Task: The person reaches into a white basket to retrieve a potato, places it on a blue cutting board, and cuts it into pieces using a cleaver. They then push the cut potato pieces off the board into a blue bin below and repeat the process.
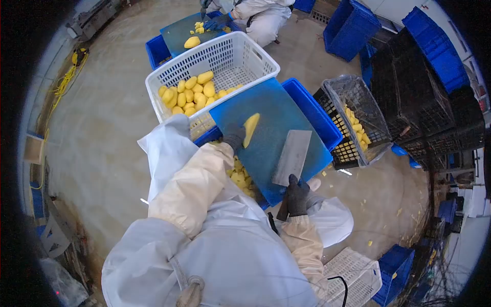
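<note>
If the knife [292,156] in the right hand's [296,197] closed grip slips, it could cut the left hand [234,136], grip unclear, beside the potato [251,129].

Even, fairly bright light; strong fisheye curve, 4 corners blacked out

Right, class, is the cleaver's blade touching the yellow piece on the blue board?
Apart: the head view shows bare blue board between the blade and the yellow piece.
</note>
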Available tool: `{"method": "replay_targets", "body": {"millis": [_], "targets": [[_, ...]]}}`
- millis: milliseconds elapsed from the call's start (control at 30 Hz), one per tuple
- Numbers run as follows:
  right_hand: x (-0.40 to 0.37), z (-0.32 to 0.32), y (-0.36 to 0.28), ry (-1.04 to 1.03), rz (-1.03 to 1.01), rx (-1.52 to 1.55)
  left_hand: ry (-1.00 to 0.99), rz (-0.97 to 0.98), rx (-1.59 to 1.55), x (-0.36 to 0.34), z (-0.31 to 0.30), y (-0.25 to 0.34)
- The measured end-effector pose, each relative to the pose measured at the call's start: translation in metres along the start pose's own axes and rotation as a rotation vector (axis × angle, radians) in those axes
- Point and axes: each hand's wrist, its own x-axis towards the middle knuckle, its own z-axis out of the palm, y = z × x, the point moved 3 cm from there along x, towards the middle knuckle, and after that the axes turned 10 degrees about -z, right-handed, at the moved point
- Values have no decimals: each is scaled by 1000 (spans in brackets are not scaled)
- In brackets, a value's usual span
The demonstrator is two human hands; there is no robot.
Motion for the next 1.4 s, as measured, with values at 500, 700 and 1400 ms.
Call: {"method": "replay_targets", "body": {"millis": [500, 700, 1400], "targets": [[15, 43, 8, -243, -267, -279, 271, 233, 235, -31, -38, 53], [11, 59, -1, -214, -181, -113, 76, 227, 152, -18, -16, 15], [1, 96, -65, -161, -619, -844, -234, 34, -175, -43, -30, 28]]}}
